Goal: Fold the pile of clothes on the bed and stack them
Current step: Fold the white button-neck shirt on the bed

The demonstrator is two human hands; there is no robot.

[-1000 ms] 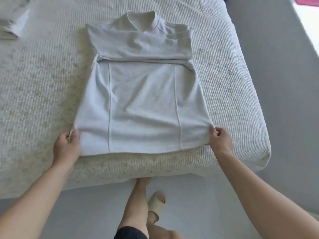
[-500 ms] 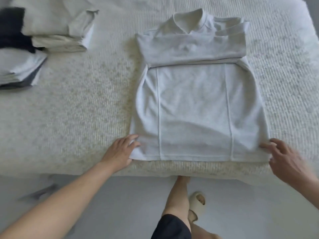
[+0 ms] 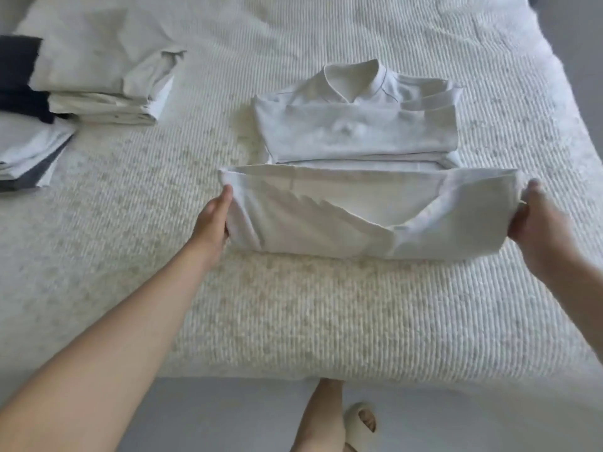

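A pale grey collared shirt (image 3: 359,132) lies on the white ribbed bed (image 3: 293,305), collar away from me, sleeves folded across its chest. Its lower half (image 3: 326,216) is lifted off the bed and curls toward the collar. My left hand (image 3: 213,220) grips the hem's left corner. On the other side, my right hand (image 3: 538,230) grips the right corner. A stack of folded clothes (image 3: 98,76), white, pale grey and dark navy, sits at the far left of the bed.
A second small pile of folded white and grey pieces (image 3: 29,151) lies at the left edge. The bed's front edge runs along the bottom; below it are grey floor, my leg and a cream slipper (image 3: 360,422).
Both hands took hold of the shirt's bottom corners and lifted the hem up and forward toward the collar. The view moved closer over the bed.
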